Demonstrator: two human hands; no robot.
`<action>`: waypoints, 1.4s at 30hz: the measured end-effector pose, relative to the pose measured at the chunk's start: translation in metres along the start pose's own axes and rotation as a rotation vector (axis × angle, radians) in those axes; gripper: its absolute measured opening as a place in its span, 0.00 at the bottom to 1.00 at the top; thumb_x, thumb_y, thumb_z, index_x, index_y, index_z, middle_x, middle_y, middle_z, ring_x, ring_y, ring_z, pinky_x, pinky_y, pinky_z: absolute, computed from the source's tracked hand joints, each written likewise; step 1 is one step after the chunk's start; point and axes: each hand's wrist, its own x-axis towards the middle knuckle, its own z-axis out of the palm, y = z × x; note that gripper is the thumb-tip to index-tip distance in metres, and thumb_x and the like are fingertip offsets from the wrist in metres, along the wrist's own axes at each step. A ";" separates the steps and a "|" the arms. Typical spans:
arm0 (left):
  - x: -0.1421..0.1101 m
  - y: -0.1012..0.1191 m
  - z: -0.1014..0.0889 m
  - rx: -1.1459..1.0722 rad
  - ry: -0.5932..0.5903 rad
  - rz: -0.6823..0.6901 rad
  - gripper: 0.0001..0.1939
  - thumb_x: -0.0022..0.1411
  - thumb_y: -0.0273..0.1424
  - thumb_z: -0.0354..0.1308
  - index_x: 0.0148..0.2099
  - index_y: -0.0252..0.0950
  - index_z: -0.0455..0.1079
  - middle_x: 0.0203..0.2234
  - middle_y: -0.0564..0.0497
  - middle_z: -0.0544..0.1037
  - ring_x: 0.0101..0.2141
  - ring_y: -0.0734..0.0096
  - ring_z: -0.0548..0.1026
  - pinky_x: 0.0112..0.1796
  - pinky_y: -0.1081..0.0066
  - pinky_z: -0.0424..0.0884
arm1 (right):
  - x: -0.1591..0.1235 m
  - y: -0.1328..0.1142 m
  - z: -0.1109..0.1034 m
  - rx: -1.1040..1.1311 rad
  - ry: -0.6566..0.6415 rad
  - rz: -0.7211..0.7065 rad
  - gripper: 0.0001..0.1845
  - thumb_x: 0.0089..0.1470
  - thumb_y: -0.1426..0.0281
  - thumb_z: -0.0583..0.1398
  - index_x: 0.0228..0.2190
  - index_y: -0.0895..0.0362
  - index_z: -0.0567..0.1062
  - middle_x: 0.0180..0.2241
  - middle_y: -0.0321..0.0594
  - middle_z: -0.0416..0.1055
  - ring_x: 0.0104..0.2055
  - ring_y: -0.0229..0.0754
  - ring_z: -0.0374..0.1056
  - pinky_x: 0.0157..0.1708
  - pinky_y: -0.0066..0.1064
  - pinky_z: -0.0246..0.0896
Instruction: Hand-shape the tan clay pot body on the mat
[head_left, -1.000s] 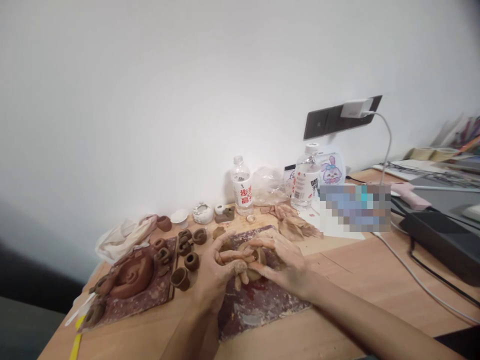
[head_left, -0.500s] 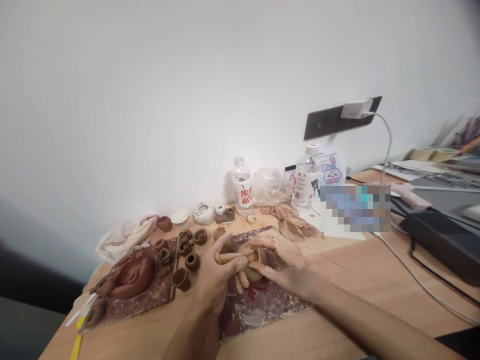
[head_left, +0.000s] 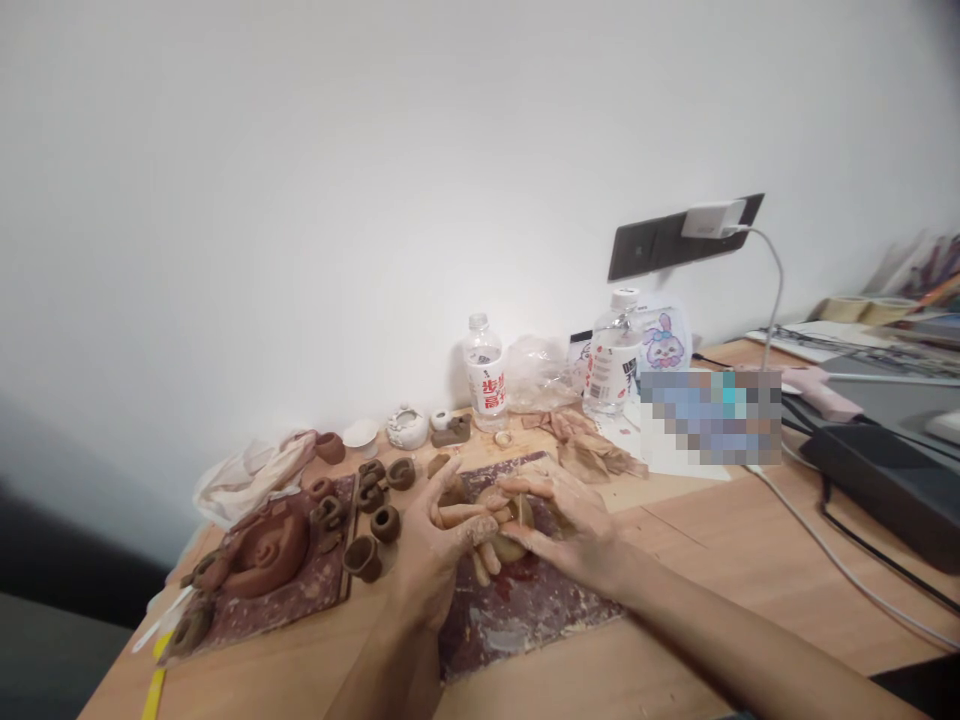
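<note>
Between my hands, above a clay-stained dark red board [head_left: 499, 635], is a small brownish clay piece [head_left: 520, 514] with a rounded, cup-like edge. My right hand [head_left: 562, 515] pinches it between thumb and fingers from the right. My left hand [head_left: 444, 530], dusted with clay, is closed round its left side, thumb and fingertips pressed against it. A larger tan lump of clay [head_left: 510, 548] shows partly below the fingers; how far the two are joined is hidden. Left of my left hand stand several small dark clay pots, among them an open cup [head_left: 363, 557].
A second board [head_left: 330, 590] at left bears a round reddish clay dish [head_left: 270, 550]. Two plastic bottles, one nearer [head_left: 486, 375] and one farther right [head_left: 615, 355], stand by the wall. A crumpled brown cloth [head_left: 585, 445] lies behind the hands; a black adapter [head_left: 885, 490] and cables lie right.
Almost nothing differs. The fingers of both hands shift very slightly around the small clay piece, which stays in the same place.
</note>
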 end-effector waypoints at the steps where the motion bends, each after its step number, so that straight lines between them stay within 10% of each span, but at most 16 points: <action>1: 0.000 0.000 0.000 0.002 0.011 0.007 0.60 0.41 0.32 0.74 0.68 0.24 0.43 0.18 0.49 0.78 0.11 0.74 0.69 0.11 0.79 0.62 | 0.000 0.000 0.000 0.003 -0.007 -0.003 0.18 0.56 0.69 0.62 0.49 0.54 0.70 0.35 0.41 0.76 0.36 0.42 0.74 0.36 0.33 0.72; 13: -0.003 0.004 0.004 -0.005 0.093 0.033 0.59 0.39 0.32 0.76 0.67 0.28 0.46 0.23 0.47 0.81 0.10 0.77 0.68 0.11 0.80 0.62 | 0.005 -0.004 -0.005 0.029 0.035 0.093 0.19 0.53 0.64 0.65 0.47 0.52 0.72 0.36 0.40 0.77 0.38 0.45 0.73 0.37 0.36 0.69; 20: 0.000 0.001 0.000 -0.046 0.087 0.081 0.55 0.39 0.33 0.76 0.64 0.29 0.51 0.25 0.48 0.81 0.12 0.76 0.70 0.11 0.79 0.63 | 0.000 0.001 0.002 0.269 0.166 0.462 0.05 0.58 0.69 0.59 0.38 0.53 0.73 0.35 0.41 0.75 0.38 0.42 0.73 0.36 0.33 0.70; 27: 0.000 0.002 0.000 -0.063 0.146 0.107 0.53 0.37 0.33 0.76 0.62 0.29 0.53 0.23 0.52 0.80 0.11 0.77 0.69 0.11 0.80 0.63 | 0.013 -0.004 0.001 0.634 0.227 0.751 0.19 0.46 0.66 0.68 0.39 0.54 0.69 0.29 0.36 0.76 0.28 0.38 0.73 0.29 0.28 0.71; 33: -0.001 -0.002 -0.003 -0.149 0.006 0.091 0.50 0.49 0.48 0.67 0.67 0.34 0.50 0.37 0.36 0.82 0.14 0.73 0.74 0.13 0.77 0.66 | 0.013 0.001 -0.001 0.554 0.229 0.756 0.13 0.47 0.61 0.67 0.26 0.56 0.72 0.26 0.38 0.75 0.29 0.41 0.72 0.33 0.33 0.70; 42: -0.002 -0.003 0.003 -0.232 -0.045 0.090 0.44 0.56 0.49 0.61 0.68 0.38 0.50 0.37 0.38 0.83 0.29 0.57 0.82 0.22 0.72 0.73 | 0.010 0.004 0.002 0.540 0.166 0.732 0.12 0.50 0.60 0.65 0.30 0.55 0.74 0.31 0.39 0.75 0.36 0.43 0.71 0.39 0.35 0.69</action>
